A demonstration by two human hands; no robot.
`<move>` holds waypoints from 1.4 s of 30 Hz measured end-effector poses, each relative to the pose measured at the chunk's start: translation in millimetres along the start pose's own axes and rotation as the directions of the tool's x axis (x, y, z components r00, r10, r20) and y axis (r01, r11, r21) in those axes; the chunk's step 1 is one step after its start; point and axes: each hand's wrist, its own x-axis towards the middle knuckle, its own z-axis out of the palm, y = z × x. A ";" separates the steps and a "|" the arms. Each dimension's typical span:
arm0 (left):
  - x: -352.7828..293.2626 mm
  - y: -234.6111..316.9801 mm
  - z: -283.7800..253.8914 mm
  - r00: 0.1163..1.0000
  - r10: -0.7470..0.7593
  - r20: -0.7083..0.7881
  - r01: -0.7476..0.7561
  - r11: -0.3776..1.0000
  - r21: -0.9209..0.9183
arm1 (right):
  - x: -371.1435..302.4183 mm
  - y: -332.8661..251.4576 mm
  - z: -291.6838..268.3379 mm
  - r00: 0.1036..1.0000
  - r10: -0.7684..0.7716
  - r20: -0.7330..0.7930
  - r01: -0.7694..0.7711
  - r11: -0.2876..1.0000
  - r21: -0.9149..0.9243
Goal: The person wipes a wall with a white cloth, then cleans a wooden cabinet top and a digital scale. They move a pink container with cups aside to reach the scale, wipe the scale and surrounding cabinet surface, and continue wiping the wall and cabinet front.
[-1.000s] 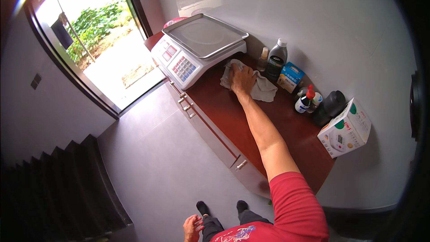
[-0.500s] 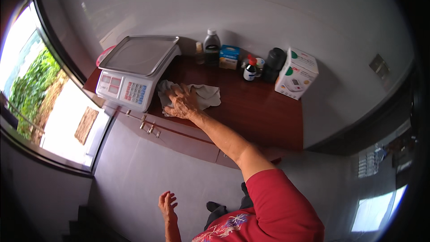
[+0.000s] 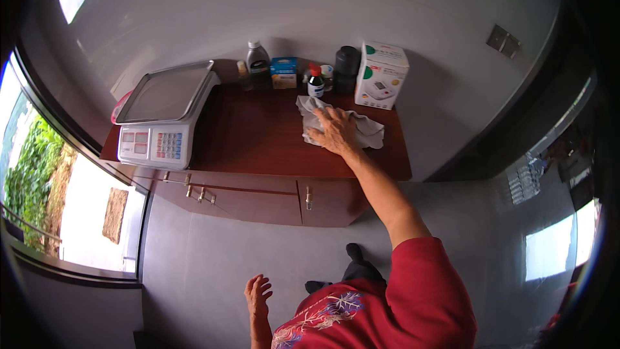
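Note:
My right hand [image 3: 332, 130] lies flat, fingers spread, on a crumpled grey cloth [image 3: 365, 126] at the right part of a dark red cabinet top [image 3: 258, 136]. The cloth sits just in front of a white box [image 3: 380, 75] and a small dark bottle with a red cap [image 3: 315, 82]. My left hand [image 3: 258, 293] hangs low beside my body, fingers apart, holding nothing. A red sleeve covers my right upper arm.
A white weighing scale with a metal tray [image 3: 163, 116] stands on the cabinet's left end. Along the wall stand a dark bottle [image 3: 259, 66], a blue box [image 3: 283, 72] and a black jar [image 3: 347, 68]. Cabinet drawers with metal handles [image 3: 308, 197] face me. A bright doorway [image 3: 39, 174] lies left.
My right hand has slid the cloth from beside the scale across the cabinet top to its right end. The view has swung to the right.

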 end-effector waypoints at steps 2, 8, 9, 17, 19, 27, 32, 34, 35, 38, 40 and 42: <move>0.7 -5.4 -8.1 0.997 -0.018 -0.068 0.018 1.000 0.006 | -14.8 27.9 -20.7 0.997 0.075 0.016 -0.073 0.995 -0.061; -11.4 -7.0 -16.6 0.996 -0.017 -0.088 0.015 1.000 -0.023 | -42.3 94.6 -66.1 0.812 0.575 0.095 -0.559 0.815 -0.155; -13.9 -7.6 -19.6 0.996 -0.016 -0.088 0.014 0.999 -0.029 | -44.2 93.6 -66.2 0.832 0.548 0.091 -0.540 0.836 -0.098; -25.9 -12.4 -38.6 0.997 -0.004 -0.077 0.002 0.999 -0.034 | -72.2 -6.4 -43.3 0.993 -0.117 -0.010 0.117 0.993 0.029; -23.2 -15.7 -44.1 0.996 -0.002 -0.092 -0.003 0.999 -0.046 | -62.9 -39.2 -36.1 0.968 -0.252 0.003 0.248 0.954 0.169; -0.8 -14.0 -62.9 0.978 -0.015 -0.210 -0.014 0.990 -0.138 | -2.3 -165.8 31.3 0.789 -0.612 0.053 0.574 0.764 0.294; 27.0 9.2 -69.9 0.958 -0.050 -0.284 0.005 0.988 -0.157 | 36.1 -221.5 62.6 0.744 -0.668 0.028 0.617 0.702 0.355; 43.6 26.5 -70.2 0.966 -0.039 -0.255 0.002 0.989 -0.146 | 44.2 -231.7 73.8 0.759 -0.651 0.020 0.597 0.708 0.377; 53.7 36.8 -69.7 0.971 -0.033 -0.238 0.000 0.990 -0.138 | 47.7 -228.0 80.3 0.766 -0.643 0.020 0.584 0.709 0.395; 79.2 76.3 -68.4 0.971 0.057 -0.232 -0.084 0.990 -0.110 | 41.3 -217.7 67.1 0.794 -0.608 -0.019 0.546 0.698 0.464; 91.3 101.6 -67.3 0.960 0.093 -0.263 -0.128 0.985 -0.118 | 35.5 -207.8 37.4 0.853 -0.515 0.082 0.460 0.817 0.347; 105.3 123.4 -63.9 0.959 0.125 -0.256 -0.160 0.980 -0.121 | 31.8 -178.1 33.9 0.923 -0.383 0.037 0.366 0.903 0.226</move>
